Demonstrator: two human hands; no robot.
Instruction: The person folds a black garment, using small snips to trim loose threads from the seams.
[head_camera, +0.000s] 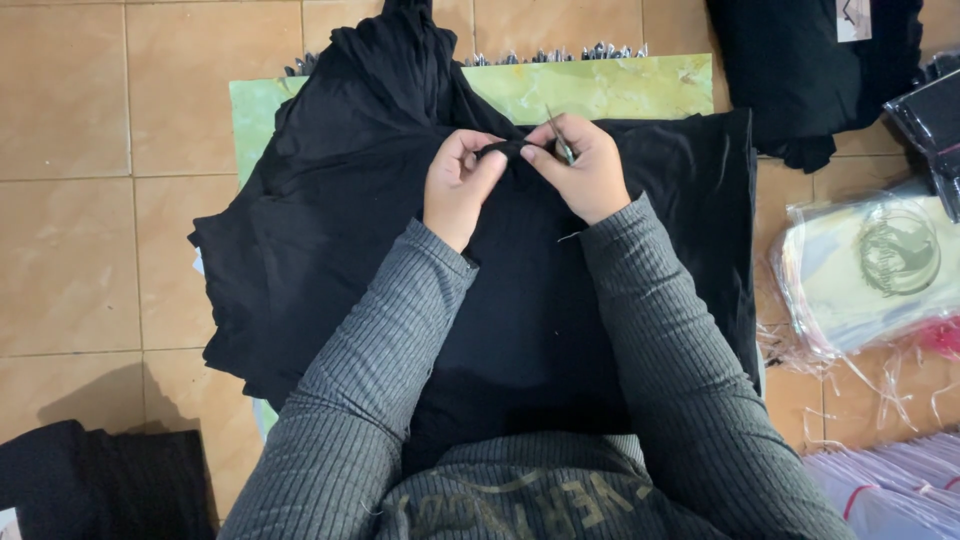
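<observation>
A black garment (330, 230) lies spread over a green board (600, 88) on the tiled floor. My left hand (458, 185) pinches a fold of the black fabric near its upper middle. My right hand (585, 165) grips the same fold from the other side and also holds a small metal thread snipper (560, 140), whose blades point up and away from me. The two hands almost touch over the fabric. Grey ribbed sleeves cover both my forearms.
Another pile of black cloth (800, 70) sits at the top right. Clear plastic bags (870, 270) with light contents lie on the right, more packets (890, 490) at the bottom right. A dark cloth heap (90, 480) is at the bottom left.
</observation>
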